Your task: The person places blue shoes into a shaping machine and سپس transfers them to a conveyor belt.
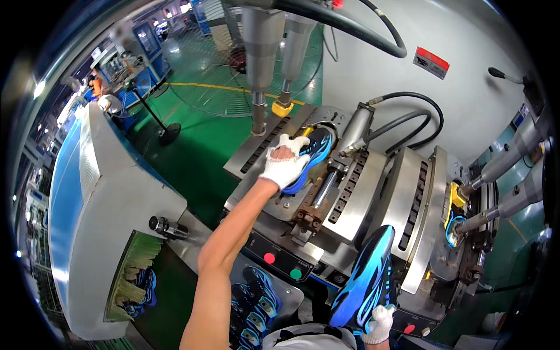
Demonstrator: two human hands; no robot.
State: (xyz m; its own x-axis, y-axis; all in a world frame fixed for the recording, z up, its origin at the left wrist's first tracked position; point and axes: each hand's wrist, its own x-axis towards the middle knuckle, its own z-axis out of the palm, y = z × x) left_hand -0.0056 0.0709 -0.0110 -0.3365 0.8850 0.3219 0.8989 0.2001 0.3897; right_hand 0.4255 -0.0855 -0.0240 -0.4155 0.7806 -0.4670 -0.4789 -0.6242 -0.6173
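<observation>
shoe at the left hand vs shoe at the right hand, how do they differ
The far shoe lies on the machine, partly covered by the left hand; the near shoe is held at its lower end by the right hand. The far shoe shows a dark top and blue edge; the near shoe shows mostly blue. Both are black and blue.

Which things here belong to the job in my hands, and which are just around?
Likely in use:
shoe on the metal machine, under the left hand
blue shoe in the right hand

Apparently just around:
wire-guarded fan
black floor stand
</observation>
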